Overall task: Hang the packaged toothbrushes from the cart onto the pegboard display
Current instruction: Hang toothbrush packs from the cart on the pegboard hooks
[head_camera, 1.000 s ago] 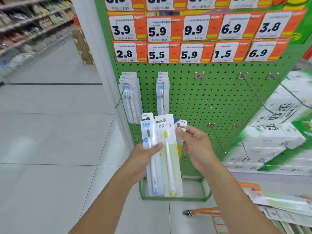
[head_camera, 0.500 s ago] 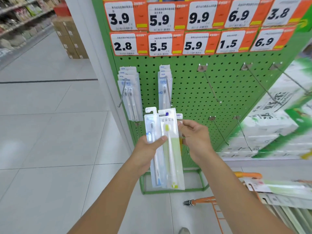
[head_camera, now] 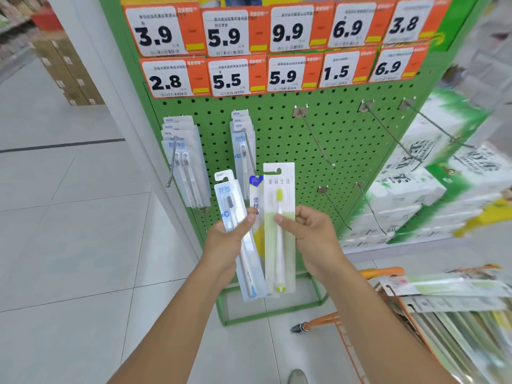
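The right hand (head_camera: 313, 234) pinches the green-backed toothbrush pack (head_camera: 279, 225) at mid-length, thumb on the front face and fingers curled behind. The left hand (head_camera: 230, 239) grips the blue-and-white toothbrush pack (head_camera: 235, 236), thumb across its front; a third pack with a blue top (head_camera: 256, 195) stands behind that thumb, and whether the left hand also holds it cannot be confirmed.

Change: half a second ago all packs sat fanned together in the left hand, with the right hand only touching the rear one. The green-backed pack is now separated, held by the right hand alone and raised, so its hang hole stands above both thumbs. Judgement: one pack has been singled out for hanging; none of the three is on a hook yet.

Beyond the fingertips, the pegboard (head_camera: 346, 151) carries two stocked hooks up and to the left of the left hand. A bare hook (head_camera: 315, 137) lies above and right of the right hand, the probable target. The cart (head_camera: 382, 273), with further packs, sits below and right of the right wrist.
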A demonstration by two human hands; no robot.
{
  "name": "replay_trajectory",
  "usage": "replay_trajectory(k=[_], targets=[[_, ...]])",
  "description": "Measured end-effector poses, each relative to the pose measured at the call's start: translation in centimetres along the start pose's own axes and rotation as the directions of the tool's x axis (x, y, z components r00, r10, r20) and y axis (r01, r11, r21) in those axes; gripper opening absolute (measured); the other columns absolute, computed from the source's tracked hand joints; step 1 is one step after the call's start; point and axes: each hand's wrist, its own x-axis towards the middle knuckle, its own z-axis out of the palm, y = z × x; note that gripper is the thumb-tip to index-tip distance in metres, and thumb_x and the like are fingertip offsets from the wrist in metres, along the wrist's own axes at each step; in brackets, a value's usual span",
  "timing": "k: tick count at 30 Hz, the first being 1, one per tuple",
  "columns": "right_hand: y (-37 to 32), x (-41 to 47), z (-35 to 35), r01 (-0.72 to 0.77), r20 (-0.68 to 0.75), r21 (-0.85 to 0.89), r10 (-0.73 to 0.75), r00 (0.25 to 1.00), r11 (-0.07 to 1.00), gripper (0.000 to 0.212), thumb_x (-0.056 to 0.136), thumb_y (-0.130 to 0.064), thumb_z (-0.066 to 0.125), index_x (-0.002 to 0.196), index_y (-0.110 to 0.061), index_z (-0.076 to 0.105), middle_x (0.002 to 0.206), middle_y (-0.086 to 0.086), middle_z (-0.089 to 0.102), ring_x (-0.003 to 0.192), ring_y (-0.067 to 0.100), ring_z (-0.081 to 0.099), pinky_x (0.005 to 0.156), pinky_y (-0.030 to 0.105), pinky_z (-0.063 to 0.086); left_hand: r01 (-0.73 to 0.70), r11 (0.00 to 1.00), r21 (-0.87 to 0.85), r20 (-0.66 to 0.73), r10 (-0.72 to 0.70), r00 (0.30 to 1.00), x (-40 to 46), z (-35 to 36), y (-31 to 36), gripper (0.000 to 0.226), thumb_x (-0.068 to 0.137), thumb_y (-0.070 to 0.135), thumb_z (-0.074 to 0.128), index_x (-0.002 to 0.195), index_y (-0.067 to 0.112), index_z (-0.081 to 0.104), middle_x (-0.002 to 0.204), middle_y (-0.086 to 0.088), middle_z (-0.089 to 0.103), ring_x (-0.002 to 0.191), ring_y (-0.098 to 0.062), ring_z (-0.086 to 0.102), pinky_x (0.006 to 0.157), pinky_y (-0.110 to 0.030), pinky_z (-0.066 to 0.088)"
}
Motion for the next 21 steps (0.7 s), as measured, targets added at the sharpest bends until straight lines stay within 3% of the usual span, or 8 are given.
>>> replay_trajectory(k=[3, 7, 9, 11, 13, 16, 18, 21], targets=[[-0.2, -0.6, -0.9, -0.036, 0.076, 0.050, 0.032, 0.997, 0.998, 0.021, 0.094, -0.001, 0.064, 0.114, -0.004, 0.071, 0.110, 0.015, 0.075, 0.100, 0.028, 0.072, 0.096, 0.043, 0.056, -0.009, 1.000, 0.013, -0.032, 0.010, 0.999, 0.2, -0.1, -0.1, 0.014, 0.090, 0.019, 0.074, 0.104, 0.020, 0.078, 0.106, 0.003, 0.077, 0.109, -0.018, 0.070, 0.102, -0.052, 0.051], [-1.1, -1.5, -3.9, -0.014, 0.096, -0.002, 0.014, 0.995, 1.000, 0.022, 0.092, -0.007, 0.065, 0.112, -0.011, 0.073, 0.108, 0.009, 0.077, 0.096, 0.021, 0.072, 0.090, 0.039, 0.059, -0.071, 0.997, 0.018, -0.049, 0.071, 0.996, 0.0, 0.6, -0.2, 0.011, 0.091, 0.015, 0.072, 0.096, 0.023, 0.077, 0.093, 0.008, 0.077, 0.095, -0.014, 0.068, 0.064, -0.022, 0.057], [-1.9, -2.0, -6.3, 0.012, 0.111, -0.034, -0.008, 0.994, 0.999, 0.024, 0.088, -0.015, 0.067, 0.110, -0.016, 0.074, 0.104, 0.006, 0.077, 0.097, 0.021, 0.071, 0.092, 0.043, 0.056, -0.092, 0.996, 0.020, -0.026, 0.092, 0.995, 0.0, 1.1, -0.5, 0.011, 0.090, 0.014, 0.072, 0.095, 0.023, 0.077, 0.095, 0.009, 0.077, 0.096, -0.010, 0.069, 0.072, -0.022, 0.056], [-2.8, -2.2, -8.9, 0.048, 0.083, -0.029, -0.046, 0.996, 0.998, 0.027, 0.086, -0.018, 0.067, 0.111, -0.019, 0.074, 0.103, 0.006, 0.076, 0.098, 0.021, 0.070, 0.093, 0.045, 0.056, -0.085, 0.996, 0.040, -0.011, 0.086, 0.996, 0.0, 1.7, -0.9, 0.010, 0.089, 0.017, 0.073, 0.096, 0.022, 0.078, 0.101, 0.008, 0.077, 0.100, -0.008, 0.070, 0.090, -0.035, 0.055], [-3.8, -1.8, -11.5, 0.090, -0.010, -0.001, -0.090, 0.996, 0.996, 0.030, 0.089, -0.017, 0.062, 0.118, -0.016, 0.069, 0.103, 0.004, 0.076, 0.097, 0.018, 0.071, 0.088, 0.038, 0.059, -0.065, 0.997, 0.038, 0.007, 0.064, 0.998, -0.2, 2.7, -1.4, 0.010, 0.087, 0.019, 0.074, 0.096, 0.022, 0.079, 0.104, 0.006, 0.077, 0.102, -0.016, 0.070, 0.082, -0.051, 0.059], [-5.1, -0.7, -14.8, 0.148, -0.114, -0.046, -0.153, 0.982, 0.988, 0.029, 0.099, -0.012, 0.055, 0.125, -0.020, 0.064, 0.106, -0.001, 0.076, 0.098, 0.014, 0.071, 0.080, 0.029, 0.059, -0.079, 0.997, 0.012, 0.051, 0.079, 0.996, -0.5, 4.8, -1.8, 0.011, 0.088, 0.017, 0.072, 0.098, 0.019, 0.078, 0.104, 0.004, 0.077, 0.098, -0.019, 0.070, 0.056, -0.046, 0.060], [-5.5, -0.1, -16.0, 0.150, -0.127, -0.081, -0.160, 0.979, 0.985, 0.029, 0.103, -0.009, 0.051, 0.125, -0.024, 0.063, 0.109, -0.003, 0.076, 0.101, 0.012, 0.071, 0.079, 0.025, 0.057, -0.090, 0.996, 0.000, 0.046, 0.090, 0.995, -0.6, 6.0, -1.8, 0.013, 0.091, 0.014, 0.070, 0.102, 0.016, 0.076, 0.102, 0.005, 0.078, 0.096, -0.012, 0.072, 0.055, -0.041, 0.060], [-5.4, 0.3, -17.2, 0.132, -0.141, -0.101, -0.146, 0.979, 0.986, 0.030, 0.104, -0.009, 0.050, 0.127, -0.024, 0.062, 0.109, -0.004, 0.076, 0.102, 0.011, 0.071, 0.081, 0.025, 0.057, -0.099, 0.995, 0.012, 0.037, 0.098, 0.994, -0.4, 7.0, -1.9, 0.017, 0.089, 0.016, 0.071, 0.106, 0.014, 0.075, 0.106, 0.004, 0.077, 0.103, -0.013, 0.071, 0.073, -0.051, 0.061]])
